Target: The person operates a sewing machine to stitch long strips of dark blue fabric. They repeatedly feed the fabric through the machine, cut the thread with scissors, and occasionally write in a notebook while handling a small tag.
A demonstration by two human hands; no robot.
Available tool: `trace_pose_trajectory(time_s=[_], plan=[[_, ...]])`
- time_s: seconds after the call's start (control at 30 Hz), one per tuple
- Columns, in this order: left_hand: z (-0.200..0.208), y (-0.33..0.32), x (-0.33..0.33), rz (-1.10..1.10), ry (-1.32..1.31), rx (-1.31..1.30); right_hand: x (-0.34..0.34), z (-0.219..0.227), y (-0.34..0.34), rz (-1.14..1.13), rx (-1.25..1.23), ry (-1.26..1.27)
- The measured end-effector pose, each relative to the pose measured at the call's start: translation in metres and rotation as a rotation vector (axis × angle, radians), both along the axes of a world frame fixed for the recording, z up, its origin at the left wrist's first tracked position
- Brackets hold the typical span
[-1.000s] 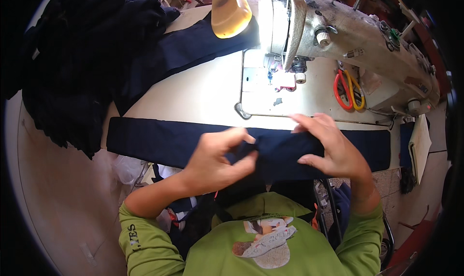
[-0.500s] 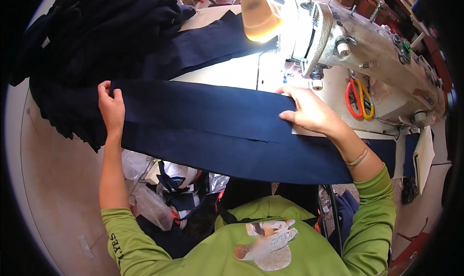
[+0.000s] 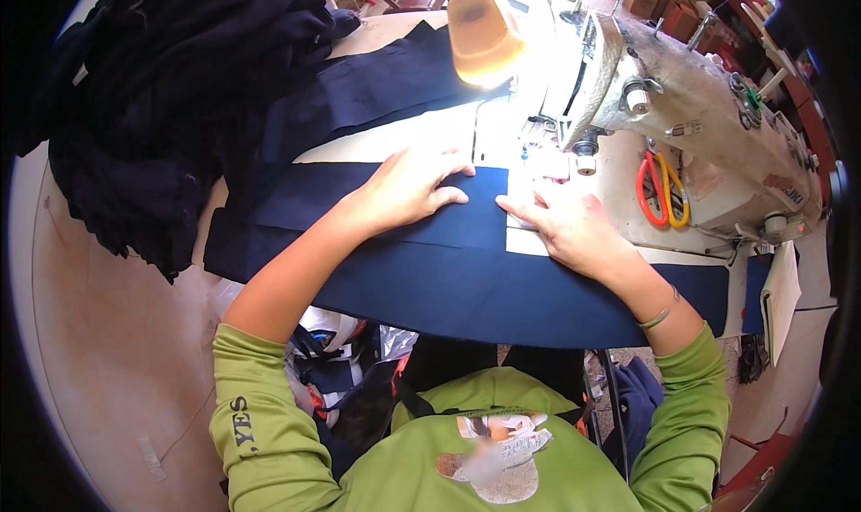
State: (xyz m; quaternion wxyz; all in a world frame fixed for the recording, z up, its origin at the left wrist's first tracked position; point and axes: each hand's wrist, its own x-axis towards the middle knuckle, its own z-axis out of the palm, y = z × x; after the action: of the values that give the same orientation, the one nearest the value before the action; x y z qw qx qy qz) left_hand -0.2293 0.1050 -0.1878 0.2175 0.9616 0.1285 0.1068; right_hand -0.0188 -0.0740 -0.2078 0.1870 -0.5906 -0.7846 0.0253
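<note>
A long navy fabric panel (image 3: 430,283) lies folded lengthwise across the front of the sewing table, its upper layer ending in a straight edge near the machine needle. My left hand (image 3: 408,189) rests on that upper layer close to this edge, thumb and index finger apart. Just right of the edge is my right hand (image 3: 578,229), fingers stretched out, the index fingertip at the fabric's border. Both hands lie in front of the sewing machine (image 3: 686,99), whose needle area is washed out by bright light.
A big heap of navy garments (image 3: 170,91) covers the left side, with another navy piece (image 3: 368,86) stretching toward the lamp (image 3: 484,37). Red-and-yellow-handled scissors (image 3: 664,189) lie under the machine arm. A pale booklet (image 3: 778,288) stands at the right edge. Plastic bags sit below the table.
My left hand has let go of the panel's left end and moved right, beside my right hand. The upper layer's right edge has shifted slightly left, and my right hand has come slightly nearer me.
</note>
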Motion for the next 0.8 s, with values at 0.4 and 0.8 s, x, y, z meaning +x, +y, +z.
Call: trace_pose_trajectory(time_s=[0.4,0.8], plan=[[0.0,0.015,-0.006,0.108,0.016,-0.07,-0.001,-0.014,-0.001,-0.015,0.14,0.009],[0.008,0.02,-0.016,0.204,-0.009,-0.421,0.001,-0.019,-0.001,0.005,0.194,0.019]])
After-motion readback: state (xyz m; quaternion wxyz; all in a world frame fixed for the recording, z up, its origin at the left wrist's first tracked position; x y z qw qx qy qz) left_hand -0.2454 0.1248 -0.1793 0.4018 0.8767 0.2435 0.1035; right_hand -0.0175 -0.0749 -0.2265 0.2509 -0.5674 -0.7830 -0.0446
